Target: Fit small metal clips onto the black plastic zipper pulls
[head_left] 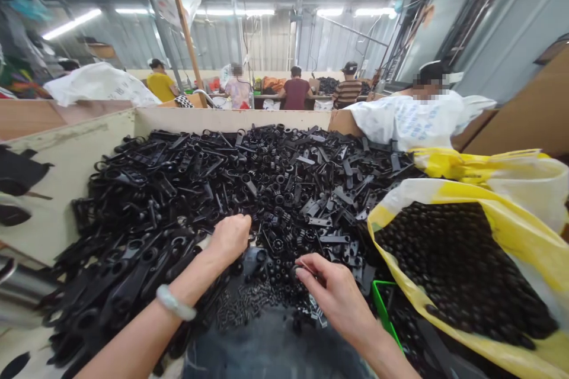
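Just beyond the right hand's fingers, pinched narrow on a small black ring, the heap of black plastic rings lies nearer them than the left hand, whose curled fingers are buried, so I cannot tell their grip.

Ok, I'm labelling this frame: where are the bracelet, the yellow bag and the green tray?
bracelet (175, 303), head view, on the pale band across the wrist.
yellow bag (507, 222), head view, on its folded-back yellow rim.
green tray (383, 308), head view, on its visible edge.
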`<state>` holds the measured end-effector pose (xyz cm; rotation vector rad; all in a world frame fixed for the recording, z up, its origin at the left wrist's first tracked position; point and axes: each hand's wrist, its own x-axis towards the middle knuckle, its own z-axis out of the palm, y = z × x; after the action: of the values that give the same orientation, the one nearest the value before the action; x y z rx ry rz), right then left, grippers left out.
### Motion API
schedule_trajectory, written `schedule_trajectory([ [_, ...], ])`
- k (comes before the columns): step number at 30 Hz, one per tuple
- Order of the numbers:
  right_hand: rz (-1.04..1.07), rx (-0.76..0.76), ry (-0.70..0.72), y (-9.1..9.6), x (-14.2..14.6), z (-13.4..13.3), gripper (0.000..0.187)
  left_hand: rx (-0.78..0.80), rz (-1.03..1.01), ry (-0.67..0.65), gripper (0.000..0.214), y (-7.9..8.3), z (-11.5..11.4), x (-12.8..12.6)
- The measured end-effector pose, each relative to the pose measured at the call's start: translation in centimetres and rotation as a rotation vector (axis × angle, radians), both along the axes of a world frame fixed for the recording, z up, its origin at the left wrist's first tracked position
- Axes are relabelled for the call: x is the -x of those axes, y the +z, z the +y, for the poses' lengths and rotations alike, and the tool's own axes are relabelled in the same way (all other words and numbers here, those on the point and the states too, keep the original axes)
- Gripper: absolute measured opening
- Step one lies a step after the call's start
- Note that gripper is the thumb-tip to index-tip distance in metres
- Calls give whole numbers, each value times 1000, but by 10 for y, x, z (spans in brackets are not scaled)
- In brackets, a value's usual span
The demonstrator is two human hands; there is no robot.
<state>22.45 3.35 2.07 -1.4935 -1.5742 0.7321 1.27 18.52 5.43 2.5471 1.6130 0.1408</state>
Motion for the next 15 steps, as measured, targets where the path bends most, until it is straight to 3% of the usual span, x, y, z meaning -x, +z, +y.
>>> schedule_trajectory([
  [3,333,97,-40,-7,7,-9,34,-50,-163,28,15,20,-20,16],
  [6,674,161,-86,-12,23,-15,48,4,-471,92,18,21,-59,30],
  [8,798,172,-103,-14,35,-18,52,217,-1087,245,25,8,-92,32],
  [9,834,181,-100,-15,41,-19,53,297,-1303,344,30,-1,-109,31],
  [11,883,212,-84,-18,51,-23,54,464,-1534,490,37,-19,-142,26],
  [15,924,279,-82,-23,63,-34,55,515,-1767,677,50,-44,-189,16],
])
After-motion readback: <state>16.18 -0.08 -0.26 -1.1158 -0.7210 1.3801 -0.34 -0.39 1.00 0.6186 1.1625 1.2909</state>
